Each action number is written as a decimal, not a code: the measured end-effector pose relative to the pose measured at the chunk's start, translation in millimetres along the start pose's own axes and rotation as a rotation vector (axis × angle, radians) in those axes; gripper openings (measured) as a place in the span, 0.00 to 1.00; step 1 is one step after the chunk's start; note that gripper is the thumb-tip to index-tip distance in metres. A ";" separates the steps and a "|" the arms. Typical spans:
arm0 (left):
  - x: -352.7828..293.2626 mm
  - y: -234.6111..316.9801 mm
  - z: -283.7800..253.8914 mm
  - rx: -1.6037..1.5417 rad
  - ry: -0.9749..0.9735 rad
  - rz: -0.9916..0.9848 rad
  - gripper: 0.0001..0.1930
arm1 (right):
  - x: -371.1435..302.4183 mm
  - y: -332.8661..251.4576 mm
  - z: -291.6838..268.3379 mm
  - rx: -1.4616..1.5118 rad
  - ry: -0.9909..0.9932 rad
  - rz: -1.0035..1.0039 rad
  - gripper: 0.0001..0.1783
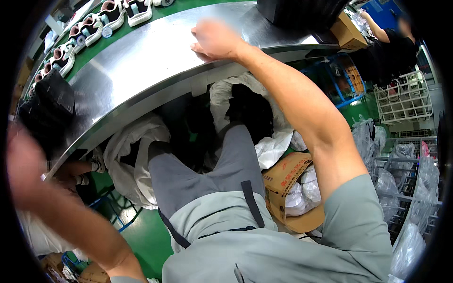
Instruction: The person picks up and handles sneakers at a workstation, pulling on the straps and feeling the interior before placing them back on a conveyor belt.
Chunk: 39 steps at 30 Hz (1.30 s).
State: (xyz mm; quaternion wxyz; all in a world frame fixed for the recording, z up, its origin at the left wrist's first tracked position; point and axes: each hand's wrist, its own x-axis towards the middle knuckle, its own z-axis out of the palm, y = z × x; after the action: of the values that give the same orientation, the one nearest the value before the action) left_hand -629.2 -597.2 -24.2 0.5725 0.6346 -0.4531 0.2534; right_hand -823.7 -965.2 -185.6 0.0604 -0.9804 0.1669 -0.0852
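Observation:
My right hand [214, 40] is over the shiny metal table [141, 52], its fingers loosely curled. Thumb and forefinger stand apart there, with nothing visible between them; part of this hand is blurred. At the far left edge, motion smears my left hand [21, 165], and its fingers cannot be made out. It is nearest to some dark black pieces [49, 99] piled at the table's left end; their exact kind is unclear. A large black container [302, 12] stands on the table to the right of my right hand.
Several shoes [92, 28] line the far side. White sacks [132, 165] with dark contents sit below the table. Beside my right leg is an open carton [288, 181] holding white wrapped bundles. A co-worker [389, 45], a white wire rack [403, 99] and plastic-covered racks are at the right.

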 end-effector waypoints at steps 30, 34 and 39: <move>-114.8 -28.9 186.4 0.599 -0.637 0.012 0.23 | -38.1 -28.0 0.3 0.165 0.600 0.053 0.08; -115.1 -30.8 193.1 0.513 -0.637 0.105 0.20 | -34.1 -10.5 9.7 0.213 0.645 0.008 0.04; -110.2 -29.0 175.9 0.565 -0.564 0.091 0.15 | -27.8 -34.3 4.6 0.192 0.581 0.000 0.07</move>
State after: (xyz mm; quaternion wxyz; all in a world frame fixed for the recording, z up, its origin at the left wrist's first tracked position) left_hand -689.6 -736.0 -169.2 0.2169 0.7908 -0.5328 0.2089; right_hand -837.8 -923.3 -189.2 0.1025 -0.9049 0.1685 -0.3772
